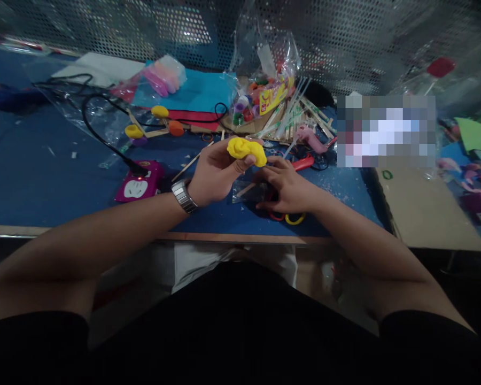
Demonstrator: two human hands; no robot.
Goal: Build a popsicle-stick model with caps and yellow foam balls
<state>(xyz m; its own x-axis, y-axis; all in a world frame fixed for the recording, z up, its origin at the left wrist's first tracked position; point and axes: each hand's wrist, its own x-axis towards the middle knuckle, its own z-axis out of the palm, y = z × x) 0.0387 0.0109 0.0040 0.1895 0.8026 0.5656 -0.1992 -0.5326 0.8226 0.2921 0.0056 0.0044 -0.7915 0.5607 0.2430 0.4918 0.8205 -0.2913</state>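
Note:
A lump of yellow clay [246,151] is pinched between the thumb and fingers of my left hand [214,174], which is raised over the blue table. My right hand [286,187] is just to the right of it and lower, fingers curled and spread somewhat, above scissors with red and yellow handles [294,218]. Whether the right fingers touch the scissors or anything else is hidden. A small clear plastic piece [244,192] lies between the hands.
A pink power socket [140,182] with a black cable sits at left. Behind are stick pieces with clay discs [160,112], a bag of colored pots [260,99], a pink glue gun [310,138] and sticks. Cardboard [425,208] lies at right.

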